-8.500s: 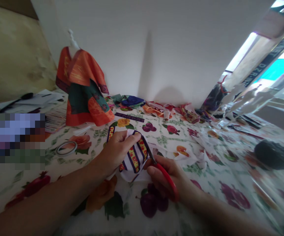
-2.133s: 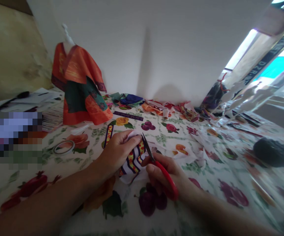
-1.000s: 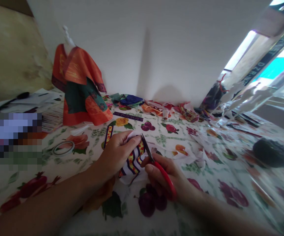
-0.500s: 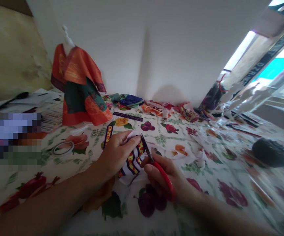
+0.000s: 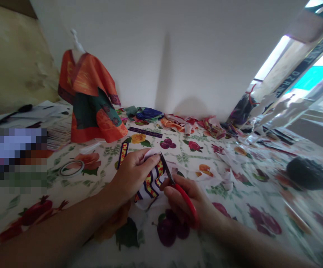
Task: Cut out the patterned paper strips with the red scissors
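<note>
Thumb and fingers of my left hand (image 5: pixel 133 173) pinch the top of a white printed sheet (image 5: pixel 152 182) with wavy dark and yellow-red bands. Red-handled scissors (image 5: pixel 185 199) are gripped in my right hand (image 5: pixel 190 201), their dark blades pointing up and left along the sheet's right edge, close to my left thumb. The blades look nearly closed. A narrow yellow-red strip with a dark border (image 5: pixel 123 153) lies just beyond my left hand. Some fingers of each hand are hidden.
A doll in an orange and green robe (image 5: pixel 91 96) stands at the back left. A tape roll (image 5: pixel 72 168) lies left, a dark purple strip (image 5: pixel 145 132) beyond my hands. Fabric scraps (image 5: pixel 178 123) line the wall; a dark bundle (image 5: pixel 309 173) sits right on the flowered tablecloth (image 5: pixel 74 238).
</note>
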`<state>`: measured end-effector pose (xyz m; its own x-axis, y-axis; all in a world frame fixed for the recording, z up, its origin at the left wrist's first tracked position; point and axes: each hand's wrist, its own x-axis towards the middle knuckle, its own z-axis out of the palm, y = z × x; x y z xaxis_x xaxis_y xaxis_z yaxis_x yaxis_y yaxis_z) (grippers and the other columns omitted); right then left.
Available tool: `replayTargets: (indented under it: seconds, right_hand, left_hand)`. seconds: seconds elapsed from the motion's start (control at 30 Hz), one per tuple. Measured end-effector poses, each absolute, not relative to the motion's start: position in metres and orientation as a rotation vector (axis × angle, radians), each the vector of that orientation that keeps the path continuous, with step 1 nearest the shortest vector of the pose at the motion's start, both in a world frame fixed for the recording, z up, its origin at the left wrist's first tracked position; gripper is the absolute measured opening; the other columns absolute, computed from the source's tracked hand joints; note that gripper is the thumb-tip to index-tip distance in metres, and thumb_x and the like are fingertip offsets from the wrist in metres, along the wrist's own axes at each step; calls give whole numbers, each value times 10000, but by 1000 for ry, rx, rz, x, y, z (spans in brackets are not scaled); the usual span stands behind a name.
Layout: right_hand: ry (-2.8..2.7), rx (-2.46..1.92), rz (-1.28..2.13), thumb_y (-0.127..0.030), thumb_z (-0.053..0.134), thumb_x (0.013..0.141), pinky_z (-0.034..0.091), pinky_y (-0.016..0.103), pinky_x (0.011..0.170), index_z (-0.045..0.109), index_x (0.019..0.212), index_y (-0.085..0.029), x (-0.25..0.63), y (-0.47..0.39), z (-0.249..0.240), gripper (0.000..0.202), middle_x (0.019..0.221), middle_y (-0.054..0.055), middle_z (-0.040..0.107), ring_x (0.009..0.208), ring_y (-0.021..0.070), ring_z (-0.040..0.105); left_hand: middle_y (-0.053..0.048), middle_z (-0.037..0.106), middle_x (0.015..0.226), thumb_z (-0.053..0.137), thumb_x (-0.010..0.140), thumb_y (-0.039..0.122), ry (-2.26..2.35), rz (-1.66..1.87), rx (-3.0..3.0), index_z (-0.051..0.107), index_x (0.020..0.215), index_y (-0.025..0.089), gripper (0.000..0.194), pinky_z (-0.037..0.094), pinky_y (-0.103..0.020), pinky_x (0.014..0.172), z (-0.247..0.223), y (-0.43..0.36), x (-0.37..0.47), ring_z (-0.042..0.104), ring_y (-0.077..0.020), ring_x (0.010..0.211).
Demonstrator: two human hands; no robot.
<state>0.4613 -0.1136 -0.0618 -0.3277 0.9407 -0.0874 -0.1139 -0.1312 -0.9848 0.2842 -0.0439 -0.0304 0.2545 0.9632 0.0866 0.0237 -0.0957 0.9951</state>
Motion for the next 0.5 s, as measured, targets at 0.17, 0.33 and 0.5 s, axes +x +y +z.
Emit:
replayTargets:
  seconds: [0.17,0.33,0.5]
  right_hand:
    - [-1292,-1004,1593,-426,800,959,337,102,355,585,877,-183,461,-114,-63,335,554,-71,542,388,51,430]
    - [-1288,-1030,1596,-439,806,952,340,103,350,580,861,-183,462,-113,-63,354,566,-67,553,382,51,434]
    - [-1291,-1031,1598,-435,805,954,334,97,345,591,881,-181,461,-113,-63,340,532,-74,539,375,53,427]
  left_hand:
    - [35,564,674,681,886,356,984,1066,1430,625,712,194,245,398,-194,518,-32,-43,283,490,-118,638]
    - [34,574,681,683,883,356,986,1071,1431,635,721,191,236,398,-197,525,-31,-42,283,485,-116,636]
    - [34,569,673,685,883,372,986,1066,1424,619,703,191,264,418,-203,552,-31,-42,283,494,-121,647]
